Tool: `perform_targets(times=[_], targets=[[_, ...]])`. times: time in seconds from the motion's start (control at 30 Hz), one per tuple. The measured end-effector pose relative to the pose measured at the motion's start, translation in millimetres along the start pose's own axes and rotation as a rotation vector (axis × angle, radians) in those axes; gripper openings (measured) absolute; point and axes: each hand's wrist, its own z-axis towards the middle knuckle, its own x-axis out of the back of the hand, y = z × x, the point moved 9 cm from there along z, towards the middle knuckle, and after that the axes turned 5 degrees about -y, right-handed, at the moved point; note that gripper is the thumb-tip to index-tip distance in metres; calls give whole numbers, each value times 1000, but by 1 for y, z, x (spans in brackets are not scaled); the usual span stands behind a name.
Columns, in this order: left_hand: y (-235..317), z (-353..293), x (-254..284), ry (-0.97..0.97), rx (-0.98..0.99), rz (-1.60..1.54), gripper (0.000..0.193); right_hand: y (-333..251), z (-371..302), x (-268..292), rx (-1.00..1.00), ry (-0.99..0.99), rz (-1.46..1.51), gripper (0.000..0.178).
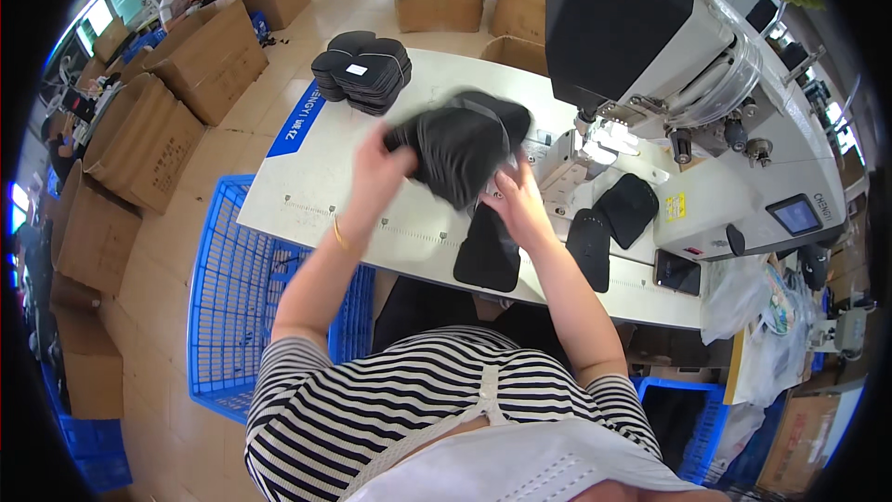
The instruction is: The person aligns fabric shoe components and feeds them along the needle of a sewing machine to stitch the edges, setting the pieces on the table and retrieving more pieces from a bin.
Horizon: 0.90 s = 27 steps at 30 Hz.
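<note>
A thick bundle of black, rounded, fabric-like pieces (pixel 465 144) is held up just to the left of the big white sewing machine with a black head cover (pixel 804 167), above the white worktable (pixel 316 191). The bundle is tilted, its many thin layers fanning into curved ridges on the near side, and a narrow grey band crosses its upper right part. Its surface is dull and dark, with rounded lobes at the far edge.

The person's left hand (pixel 383 165) grips the bundle's left edge, fingers curled in; the right hand (pixel 514 193) holds its near right edge between thumb and fingers, on the side toward the sewing machine. Motion blurs the bundle and the left hand, so single layers and the exact count cannot be made out. The fingertips behind the bundle are hidden, as is its underside.

A flat black rounded piece (pixel 488 253) lies left of the sewing machine, below the right hand; its far end is covered, and whether the hand touches it cannot be told. Two more black pieces, one with a row of small marks (pixel 626 211) and one longer (pixel 588 249), lie close beside the machine. Farther left of it sits a banded black stack with a white label (pixel 362 84).
</note>
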Motion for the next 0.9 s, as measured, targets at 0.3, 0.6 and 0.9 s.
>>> perform_targets(times=[0.3, 0.6, 0.9], targets=[[-3, -84, -47, -484, 451, -648, 67, -61, -63, -93, 327, -89, -962, 87], [35, -66, -73, -901, 495, -235, 49, -81, -138, -40, 257, -476, -753, 16], [35, -113, -142, -824, 831, -582, 55, -88, -162, 11, 338, 64, -605, 47]])
